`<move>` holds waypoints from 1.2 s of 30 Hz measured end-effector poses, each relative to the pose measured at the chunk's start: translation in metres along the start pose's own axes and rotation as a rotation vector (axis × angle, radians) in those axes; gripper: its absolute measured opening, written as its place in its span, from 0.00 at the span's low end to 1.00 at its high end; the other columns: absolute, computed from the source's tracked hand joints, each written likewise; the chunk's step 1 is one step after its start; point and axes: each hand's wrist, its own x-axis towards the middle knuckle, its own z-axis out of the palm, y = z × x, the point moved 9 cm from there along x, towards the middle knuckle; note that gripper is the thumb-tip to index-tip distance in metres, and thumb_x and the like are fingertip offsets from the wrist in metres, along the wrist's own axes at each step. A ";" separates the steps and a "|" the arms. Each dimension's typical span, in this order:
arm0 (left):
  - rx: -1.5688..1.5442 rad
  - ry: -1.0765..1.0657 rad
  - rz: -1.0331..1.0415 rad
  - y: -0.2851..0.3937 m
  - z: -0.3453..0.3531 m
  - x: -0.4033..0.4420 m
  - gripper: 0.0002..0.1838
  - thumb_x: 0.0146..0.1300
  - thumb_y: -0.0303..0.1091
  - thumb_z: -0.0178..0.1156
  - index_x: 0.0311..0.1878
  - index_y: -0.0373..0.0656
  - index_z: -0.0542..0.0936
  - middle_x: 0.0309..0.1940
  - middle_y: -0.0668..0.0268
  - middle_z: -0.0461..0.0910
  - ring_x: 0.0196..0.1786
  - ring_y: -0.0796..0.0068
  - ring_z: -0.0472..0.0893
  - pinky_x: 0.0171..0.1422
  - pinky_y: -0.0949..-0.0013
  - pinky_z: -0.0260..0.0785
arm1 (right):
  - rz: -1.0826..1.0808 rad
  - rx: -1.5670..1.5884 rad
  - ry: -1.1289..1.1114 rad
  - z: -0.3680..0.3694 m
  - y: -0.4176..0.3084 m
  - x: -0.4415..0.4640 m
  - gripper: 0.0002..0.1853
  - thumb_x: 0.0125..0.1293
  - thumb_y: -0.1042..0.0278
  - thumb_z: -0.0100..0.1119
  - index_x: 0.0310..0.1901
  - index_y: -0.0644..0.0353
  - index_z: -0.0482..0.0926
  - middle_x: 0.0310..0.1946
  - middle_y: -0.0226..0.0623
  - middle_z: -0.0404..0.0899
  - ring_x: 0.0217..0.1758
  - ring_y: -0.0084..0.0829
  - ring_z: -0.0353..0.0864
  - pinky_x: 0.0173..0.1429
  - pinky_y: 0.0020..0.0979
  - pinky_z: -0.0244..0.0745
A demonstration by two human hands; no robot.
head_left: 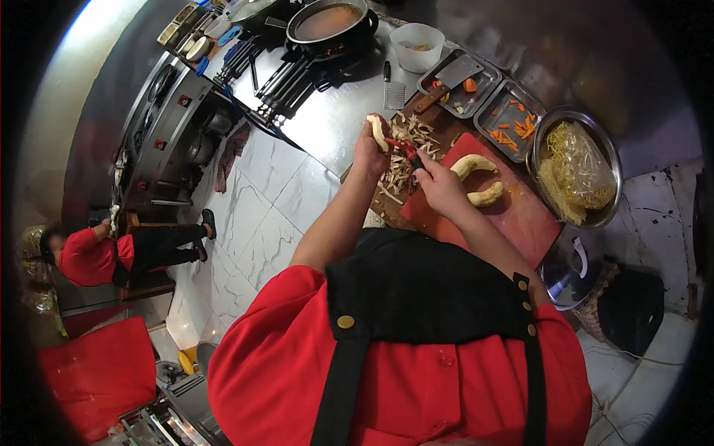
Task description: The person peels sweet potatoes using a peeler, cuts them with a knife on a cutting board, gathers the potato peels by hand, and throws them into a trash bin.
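Observation:
My left hand [367, 154] is closed around a pale peeled banana [378, 132], its upper end sticking out past the fingers. My right hand [440, 183] grips a red and black peeler [405, 151], whose red end points toward the banana. Beneath both hands, a heap of peel strips [413, 132] covers part of a brown wooden board [444, 131]. Two more peeled bananas, one curved [470, 163] and one shorter [486, 195], lie on the red cutting board [520, 223] beside my right hand.
Beyond the boards are a cleaver [455, 73] across a metal tray, a tray of carrot strips [508, 139], a crinkle cutter [394, 93] and a white tub [416, 37]. A steel bowl [616, 156] holds noodles. A pan [327, 22] sits on the stove. Another person [97, 256] stands at left.

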 end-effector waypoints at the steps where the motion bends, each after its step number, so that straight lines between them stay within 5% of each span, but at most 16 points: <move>1: -0.029 -0.196 -0.049 0.000 0.005 0.003 0.18 0.73 0.44 0.35 0.41 0.45 0.74 0.32 0.70 0.76 0.31 0.76 0.75 0.40 0.69 0.70 | 0.008 -0.074 -0.014 -0.003 -0.007 0.007 0.24 0.67 0.65 0.47 0.64 0.57 0.64 0.43 0.50 0.79 0.46 0.45 0.79 0.48 0.37 0.72; 4: 0.017 -0.212 -0.079 -0.006 0.009 0.002 0.19 0.73 0.45 0.35 0.41 0.44 0.74 0.32 0.70 0.77 0.30 0.76 0.76 0.38 0.70 0.71 | -0.201 -0.142 0.188 -0.017 -0.034 0.026 0.24 0.66 0.64 0.48 0.64 0.58 0.64 0.42 0.55 0.77 0.46 0.52 0.77 0.49 0.42 0.72; 9: -0.081 -0.182 -0.071 -0.006 0.033 -0.018 0.22 0.73 0.51 0.34 0.54 0.44 0.68 0.45 0.57 0.75 0.43 0.58 0.76 0.50 0.59 0.71 | -0.221 -0.225 0.204 0.015 -0.026 0.028 0.28 0.67 0.62 0.46 0.68 0.55 0.57 0.35 0.57 0.77 0.41 0.56 0.77 0.45 0.51 0.71; 14: -0.014 0.047 0.034 0.019 0.008 -0.018 0.21 0.73 0.51 0.36 0.47 0.44 0.71 0.35 0.62 0.74 0.35 0.65 0.73 0.43 0.61 0.71 | -0.119 -0.239 0.017 0.040 0.002 -0.005 0.27 0.67 0.63 0.46 0.67 0.56 0.58 0.34 0.54 0.78 0.39 0.54 0.78 0.44 0.49 0.72; 17: -0.105 -0.088 0.075 0.023 -0.001 0.003 0.21 0.73 0.48 0.35 0.42 0.43 0.72 0.31 0.64 0.74 0.30 0.71 0.72 0.37 0.68 0.69 | -0.086 0.029 -0.071 0.053 0.023 -0.011 0.27 0.68 0.59 0.44 0.67 0.56 0.59 0.43 0.58 0.77 0.47 0.55 0.76 0.52 0.44 0.71; 19: -0.155 -0.076 0.062 0.023 -0.003 0.008 0.21 0.74 0.48 0.34 0.42 0.42 0.72 0.31 0.64 0.74 0.30 0.72 0.72 0.37 0.70 0.69 | 0.178 0.308 -0.231 0.055 0.034 -0.017 0.26 0.68 0.59 0.44 0.66 0.55 0.60 0.44 0.59 0.77 0.47 0.55 0.76 0.53 0.43 0.70; 23: -0.147 -0.111 -0.005 0.023 0.002 0.001 0.21 0.74 0.46 0.33 0.40 0.42 0.72 0.31 0.63 0.74 0.27 0.75 0.72 0.34 0.72 0.68 | 0.094 0.288 -0.166 0.049 0.045 -0.011 0.26 0.67 0.60 0.45 0.66 0.54 0.61 0.42 0.58 0.77 0.46 0.55 0.76 0.50 0.44 0.70; 25: -0.096 -0.177 -0.030 0.018 0.002 0.001 0.22 0.73 0.48 0.33 0.37 0.44 0.72 0.29 0.66 0.75 0.26 0.76 0.72 0.32 0.73 0.68 | -0.205 -0.031 0.129 0.014 0.010 -0.003 0.26 0.68 0.62 0.46 0.67 0.56 0.60 0.30 0.47 0.77 0.34 0.47 0.79 0.38 0.40 0.71; 28: -0.074 -0.132 -0.033 0.004 0.000 -0.001 0.22 0.73 0.48 0.33 0.39 0.44 0.73 0.32 0.65 0.76 0.27 0.76 0.74 0.31 0.72 0.68 | -0.289 -0.057 0.191 -0.007 -0.033 0.012 0.26 0.68 0.62 0.47 0.67 0.53 0.61 0.30 0.50 0.76 0.34 0.51 0.78 0.38 0.44 0.71; 29: -0.126 -0.268 -0.107 -0.003 0.003 0.000 0.22 0.73 0.49 0.34 0.42 0.45 0.74 0.38 0.62 0.77 0.33 0.72 0.76 0.37 0.69 0.71 | -0.283 -0.059 0.194 -0.006 -0.037 0.019 0.26 0.68 0.62 0.47 0.67 0.53 0.61 0.30 0.50 0.76 0.34 0.51 0.78 0.38 0.44 0.71; 33: -0.130 -0.204 -0.062 -0.004 0.028 -0.016 0.17 0.73 0.46 0.40 0.47 0.45 0.73 0.40 0.65 0.77 0.44 0.66 0.76 0.51 0.62 0.70 | -0.236 -0.217 0.127 0.013 -0.040 0.020 0.26 0.67 0.62 0.48 0.66 0.51 0.61 0.31 0.55 0.76 0.35 0.53 0.77 0.40 0.46 0.71; 36: -0.172 -0.167 0.009 -0.011 0.007 0.002 0.18 0.72 0.46 0.40 0.47 0.44 0.73 0.40 0.65 0.76 0.43 0.66 0.76 0.50 0.60 0.70 | -0.179 -0.194 0.095 0.020 -0.027 0.011 0.27 0.66 0.61 0.48 0.67 0.49 0.60 0.26 0.55 0.74 0.32 0.54 0.76 0.40 0.47 0.71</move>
